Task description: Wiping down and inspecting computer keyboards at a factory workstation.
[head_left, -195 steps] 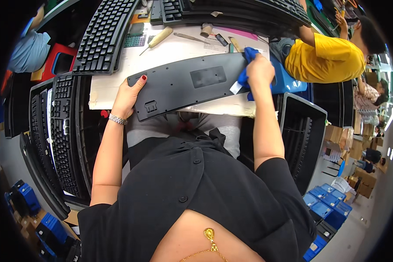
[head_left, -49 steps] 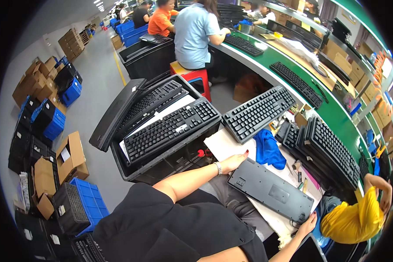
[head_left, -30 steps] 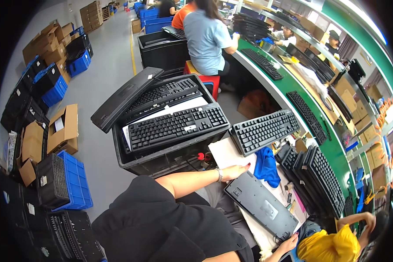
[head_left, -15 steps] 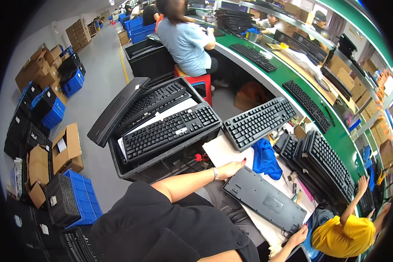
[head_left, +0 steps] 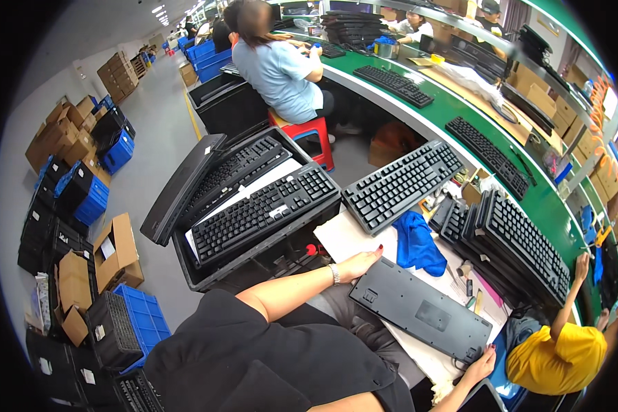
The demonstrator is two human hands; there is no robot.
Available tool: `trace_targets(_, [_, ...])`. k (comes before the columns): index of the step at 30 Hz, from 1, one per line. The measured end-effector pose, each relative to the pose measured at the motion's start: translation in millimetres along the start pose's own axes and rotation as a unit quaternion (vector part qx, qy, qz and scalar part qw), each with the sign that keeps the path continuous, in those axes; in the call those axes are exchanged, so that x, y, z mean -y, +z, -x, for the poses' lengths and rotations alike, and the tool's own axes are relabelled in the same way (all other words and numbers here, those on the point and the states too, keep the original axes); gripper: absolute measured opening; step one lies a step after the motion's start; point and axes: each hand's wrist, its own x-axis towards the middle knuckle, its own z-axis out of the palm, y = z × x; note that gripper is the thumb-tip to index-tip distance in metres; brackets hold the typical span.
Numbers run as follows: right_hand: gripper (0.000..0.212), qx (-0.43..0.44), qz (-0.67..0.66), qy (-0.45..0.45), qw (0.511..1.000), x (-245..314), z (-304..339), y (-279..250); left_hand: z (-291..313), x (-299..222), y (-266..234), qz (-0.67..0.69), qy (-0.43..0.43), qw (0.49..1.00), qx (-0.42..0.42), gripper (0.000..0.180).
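A bare patch of the bench (head_left: 342,235) lay open just beyond the left hand (head_left: 358,266), between the black crate (head_left: 275,247) and the blue cloth (head_left: 419,245). Past it, a keys-up keyboard (head_left: 403,185) closed the far end. To the right, stacked keyboards (head_left: 518,240) barred the way; the overturned keyboard (head_left: 415,307), spanning from left hand to right hand (head_left: 482,365), covered much of the near side.

A worker in a light-blue shirt (head_left: 281,75) sits on a red plastic stool (head_left: 316,134) along a green worktop (head_left: 441,108), with a co-worker in a yellow shirt (head_left: 556,360) at lower right. Across the gray floor (head_left: 141,158), an open cardboard box (head_left: 121,254) stands near a blue plastic crate (head_left: 142,317); stacked cartons (head_left: 55,141) rise beyond.
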Motion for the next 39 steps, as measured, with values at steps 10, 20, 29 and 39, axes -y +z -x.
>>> trace_targets(10, [0.046, 0.006, -0.037, 0.012, 0.999, -6.6, -0.4, 1.9, -1.9, 1.1, -1.1, -0.022, 0.001, 1.000, -0.007, 0.075])
trace_targets(20, [0.044, -0.005, -0.044, 0.006, 0.999, -2.0, 1.8, 3.2, -2.0, 4.2, 1.4, -0.014, 0.023, 0.999, -0.025, 0.073])
trace_targets(29, [0.044, -0.001, -0.058, 0.019, 0.998, -3.2, 1.4, 3.7, 3.5, -6.3, 1.0, -0.039, 0.024, 0.999, -0.016, 0.069])
trace_targets(39, [0.043, 0.003, -0.049, 0.017, 0.999, 0.0, 1.0, 3.5, -8.3, 15.4, -0.5, -0.057, 0.071, 0.994, -0.052, 0.069])
